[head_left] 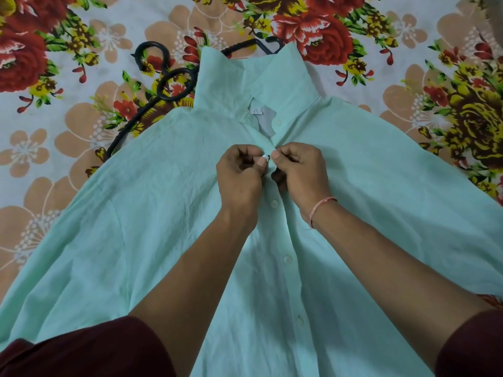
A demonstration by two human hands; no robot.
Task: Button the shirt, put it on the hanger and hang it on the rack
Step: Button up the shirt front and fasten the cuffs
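Left hand [239, 178] fingers [260, 165] and right hand [299, 172] fingers [278, 155] are pinched narrow on the cloth at a button [265, 158] below the collar. The shirt [163, 213] lies front-up mid-bed, collar toward the far edge. Looks thin, light and floppy, so lift it by the shoulders or collar. The hanger [139, 59] is far-left, partly under it. Floral bed [54, 131]; room unseen.

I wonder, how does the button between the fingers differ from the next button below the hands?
The pinched button looks tipped on edge; the lower button lies flat. The pinched button is held between the fingers of the left hand and right hand; the lower button is untouched. The shirt puckers round the pinched button but lies closed at the lower button. Both are pale.
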